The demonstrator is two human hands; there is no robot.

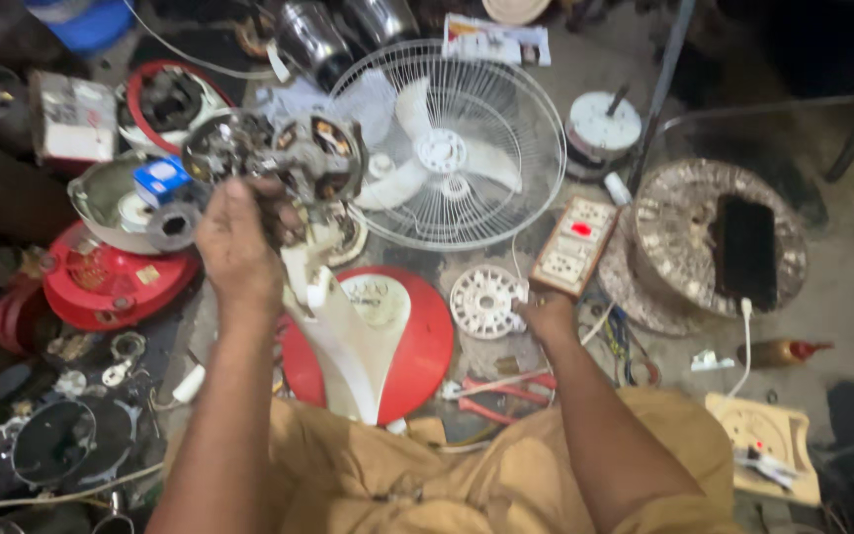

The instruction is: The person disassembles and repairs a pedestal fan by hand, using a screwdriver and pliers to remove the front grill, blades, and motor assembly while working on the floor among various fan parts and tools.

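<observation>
Left hand grips fan motor, raised over the cluttered floor beside the wire fan guard. Right hand clasps the switch board. Best keep motor steady, wires clear of the windings.

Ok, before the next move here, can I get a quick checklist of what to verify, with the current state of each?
1. Left hand grips the fan motor, raised: ok.
2. Right hand on the switch board: touching its lower edge, ok.
3. Board's red light on: ok.
4. Wires from motor to board joined: cannot tell.
5. Fan guard with blades apart from motor: ok.
6. Red pliers within reach: ok.
</observation>
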